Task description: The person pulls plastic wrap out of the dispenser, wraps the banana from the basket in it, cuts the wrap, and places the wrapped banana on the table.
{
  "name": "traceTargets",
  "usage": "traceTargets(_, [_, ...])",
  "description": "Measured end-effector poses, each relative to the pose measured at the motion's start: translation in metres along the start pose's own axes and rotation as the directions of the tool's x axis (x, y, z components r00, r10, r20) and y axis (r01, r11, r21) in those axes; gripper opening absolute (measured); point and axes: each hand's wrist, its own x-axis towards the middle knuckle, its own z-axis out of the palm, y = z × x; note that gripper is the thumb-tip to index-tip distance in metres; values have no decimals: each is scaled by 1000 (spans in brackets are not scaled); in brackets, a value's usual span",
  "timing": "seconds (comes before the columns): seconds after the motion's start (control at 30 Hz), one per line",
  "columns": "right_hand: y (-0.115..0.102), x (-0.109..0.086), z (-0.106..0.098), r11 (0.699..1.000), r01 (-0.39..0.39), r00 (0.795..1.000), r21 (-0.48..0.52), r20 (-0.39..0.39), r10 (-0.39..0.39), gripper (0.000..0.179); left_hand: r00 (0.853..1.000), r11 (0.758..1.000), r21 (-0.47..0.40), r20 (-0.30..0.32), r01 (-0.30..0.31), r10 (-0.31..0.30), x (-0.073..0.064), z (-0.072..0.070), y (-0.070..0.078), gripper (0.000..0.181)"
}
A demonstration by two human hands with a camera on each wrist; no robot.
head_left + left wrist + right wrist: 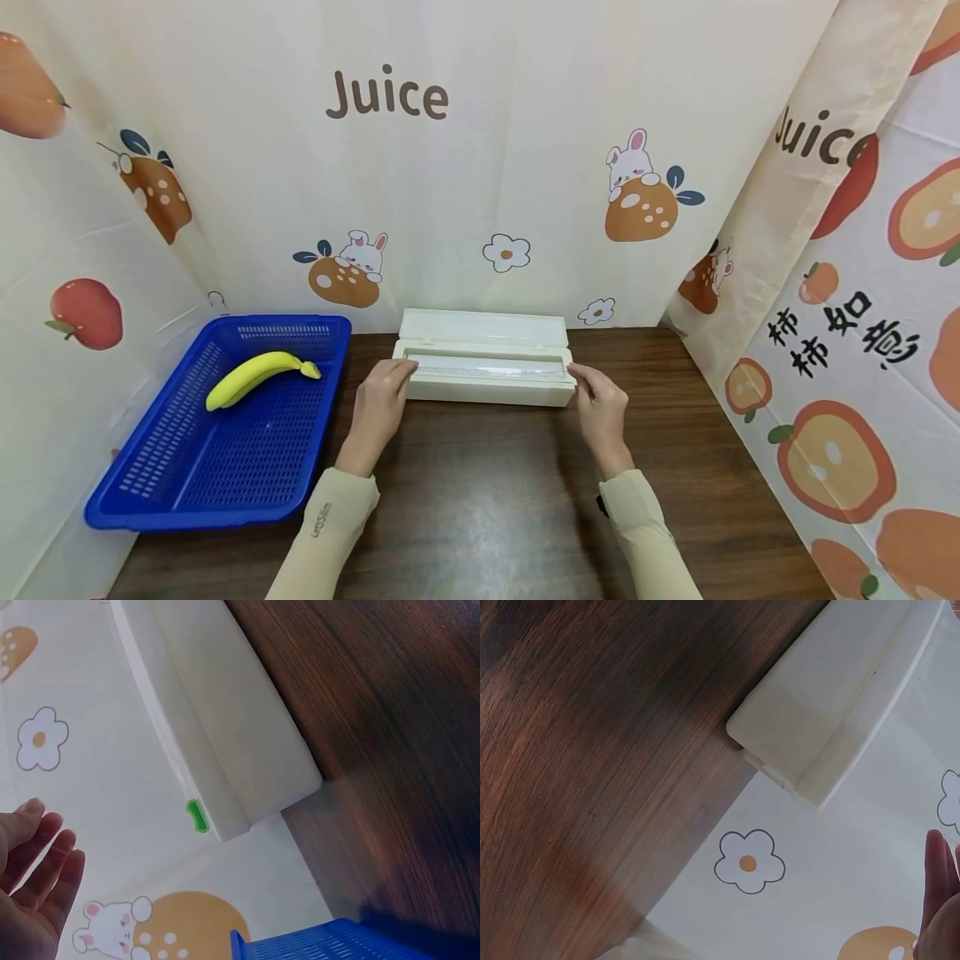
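Observation:
A long cream plastic-wrap box sits on the table against the curtain, with its lid tipped back in the head view. Clear plastic wrap stretches along the opening. At the box's left end, my left hand pinches the edge of the wrap between thumb and fingertips. My right hand pinches at the other end in the same way. In the left wrist view a small green piece shows on the box. Only part of the right hand's fingers shows in the right wrist view.
On the left stands a blue basket with a yellow banana in it. A printed curtain hangs behind and at both sides. Dark wooden tabletop lies between my forearms.

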Motion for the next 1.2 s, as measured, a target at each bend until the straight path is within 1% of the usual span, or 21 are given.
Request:
traceTargets(0.23, [-3, 1, 0, 999, 27, 998, 31, -51, -25, 18, 999, 1000, -16, -33, -22, 21, -2, -1, 0, 13])
traceTargets(0.53, [-8, 3, -2, 1000, 8, 999, 30, -51, -7, 18, 997, 999, -27, -61, -41, 39, 0, -4, 3, 13])
traceTargets(0.8, [-12, 7, -6, 1000, 22, 998, 20, -64, -20, 16, 994, 998, -25, -90, -64, 62, 1, -7, 6, 14])
traceTargets(0.97, [-13, 9, -5, 999, 33, 996, 34, -89, -30, 14, 992, 997, -26, -102, -75, 72, 3, -10, 8, 15])
traceTargets(1.03, [-14, 9, -5, 999, 37, 994, 33, -101, -33, 16, 991, 996, -29, -109, -80, 76, 3, -11, 8, 15])
traceTargets(1.2, [-16, 10, -8, 999, 27, 995, 16, -98, -26, 21, 989, 996, -31, -123, -88, 83, 5, -12, 9, 16])
